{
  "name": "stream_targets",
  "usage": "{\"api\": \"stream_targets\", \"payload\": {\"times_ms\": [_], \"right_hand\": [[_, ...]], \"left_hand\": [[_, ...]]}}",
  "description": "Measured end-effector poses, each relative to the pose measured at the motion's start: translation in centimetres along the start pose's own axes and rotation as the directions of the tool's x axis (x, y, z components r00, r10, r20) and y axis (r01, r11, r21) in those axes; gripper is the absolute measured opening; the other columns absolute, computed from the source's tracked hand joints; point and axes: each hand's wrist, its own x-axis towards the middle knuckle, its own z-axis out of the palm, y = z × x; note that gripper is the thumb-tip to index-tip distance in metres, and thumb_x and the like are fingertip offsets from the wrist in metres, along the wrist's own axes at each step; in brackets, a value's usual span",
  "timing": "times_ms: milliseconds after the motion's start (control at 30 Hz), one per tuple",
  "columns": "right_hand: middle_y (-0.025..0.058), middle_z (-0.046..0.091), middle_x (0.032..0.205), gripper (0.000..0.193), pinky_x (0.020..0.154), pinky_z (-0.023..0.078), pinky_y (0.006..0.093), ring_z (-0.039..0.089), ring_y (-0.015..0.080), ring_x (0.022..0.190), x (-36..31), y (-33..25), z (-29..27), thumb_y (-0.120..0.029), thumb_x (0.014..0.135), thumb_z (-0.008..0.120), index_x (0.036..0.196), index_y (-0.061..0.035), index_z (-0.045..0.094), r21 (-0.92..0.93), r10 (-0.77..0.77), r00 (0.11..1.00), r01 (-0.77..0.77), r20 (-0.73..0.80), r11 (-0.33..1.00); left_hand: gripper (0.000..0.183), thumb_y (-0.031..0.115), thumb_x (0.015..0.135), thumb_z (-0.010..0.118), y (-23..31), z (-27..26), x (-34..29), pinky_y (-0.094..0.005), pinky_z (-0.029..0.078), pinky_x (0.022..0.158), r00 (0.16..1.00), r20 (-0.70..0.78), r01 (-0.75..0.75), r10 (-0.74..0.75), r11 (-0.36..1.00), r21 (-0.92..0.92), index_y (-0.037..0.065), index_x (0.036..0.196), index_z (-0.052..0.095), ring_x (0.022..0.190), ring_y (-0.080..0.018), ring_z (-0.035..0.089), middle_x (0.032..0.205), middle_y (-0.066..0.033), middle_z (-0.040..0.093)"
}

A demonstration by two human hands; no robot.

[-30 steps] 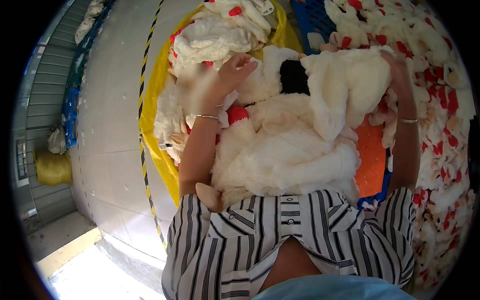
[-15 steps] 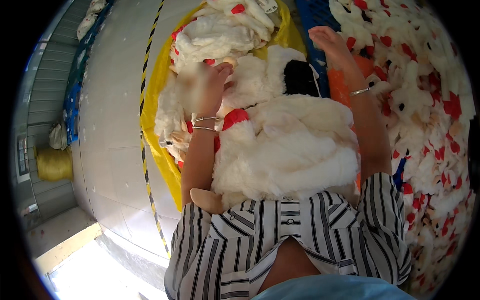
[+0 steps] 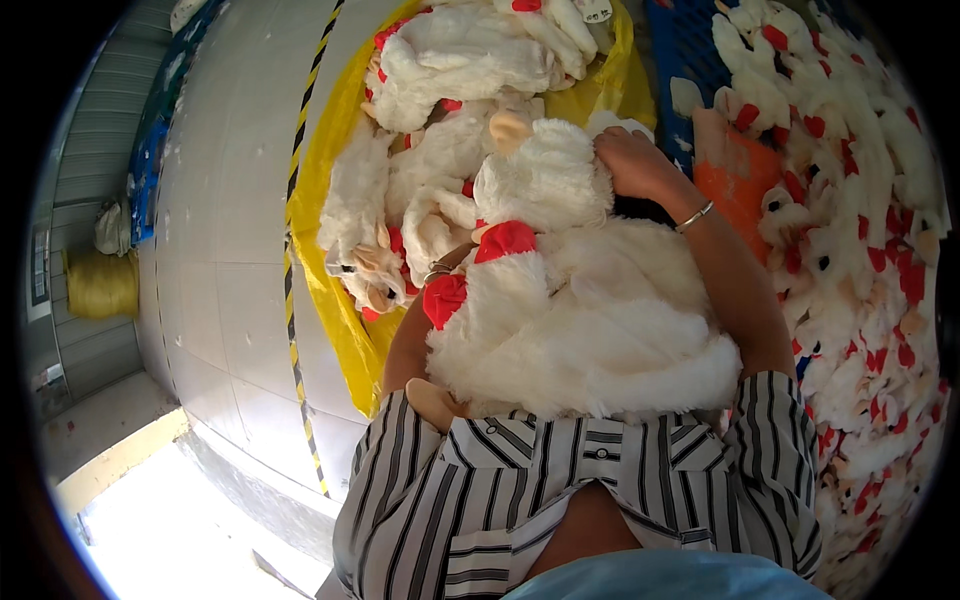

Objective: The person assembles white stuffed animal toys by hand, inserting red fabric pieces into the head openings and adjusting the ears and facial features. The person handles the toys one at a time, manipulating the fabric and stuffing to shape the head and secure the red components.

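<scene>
A large white fluffy plush piece [image 3: 590, 310] lies across my lap, with red fabric parts [image 3: 445, 300] at its left edge. Beyond it rises a smaller folded white plush piece [image 3: 540, 175], which has a peach ear-like part [image 3: 510, 130] at its top. My right hand [image 3: 635, 165] has its fingers closed on the right edge of that smaller piece. My left hand [image 3: 455, 258] reaches in from the left under the plush; its fingers are hidden, and only the wrist with bracelets shows.
A yellow plastic sack [image 3: 335, 200] full of white plush pieces [image 3: 470, 60] stands ahead. At right lies a big heap of white plush pieces with red parts [image 3: 870, 300], beside a blue crate [image 3: 690, 60] and an orange panel [image 3: 735, 170]. Black-yellow tape [image 3: 290, 300] marks the floor.
My right hand has come down and left from the blue crate onto the plush. My left hand has drawn back toward me and gone under it. The smaller piece is now folded, covering most of its black patch.
</scene>
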Motion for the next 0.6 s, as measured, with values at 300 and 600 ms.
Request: {"api": "stream_targets", "payload": {"times_ms": [300, 600], "right_hand": [[0.0038, 0.067, 0.096, 0.030, 0.074, 0.050, 0.0312, 0.063, 0.0139, 0.084, -5.0, 3.5, -10.3, -0.018, 0.091, 0.062, 0.111, 0.0033, 0.059, 0.840, 0.376, 0.838, 0.166, -0.396, 0.516], [0.0154, 0.063, 0.115, 0.035, 0.092, 0.048, 0.0315, 0.060, 0.0252, 0.109, -7.5, 3.7, -9.3, -0.007, 0.091, 0.057, 0.125, 0.0013, 0.054, 0.257, 0.148, 0.791, 0.013, -0.594, 0.966]], "left_hand": [[0.049, 0.037, 0.095, 0.058, 16.9, -2.9, -3.5, -0.0275, 0.048, 0.082, 0.969, 0.023, -0.227, 0.245, 0.926, -0.302, 0.006, 0.133, 0.053, 0.102, -0.0132, 0.062, 0.116, -0.0036, 0.065], [0.057, 0.036, 0.094, 0.063, 36.4, -1.5, -14.8, -0.0368, 0.039, 0.106, 0.524, 0.071, -0.696, 0.849, 0.475, -0.538, 0.006, 0.139, 0.046, 0.123, -0.0195, 0.050, 0.133, -0.0036, 0.053]]}}
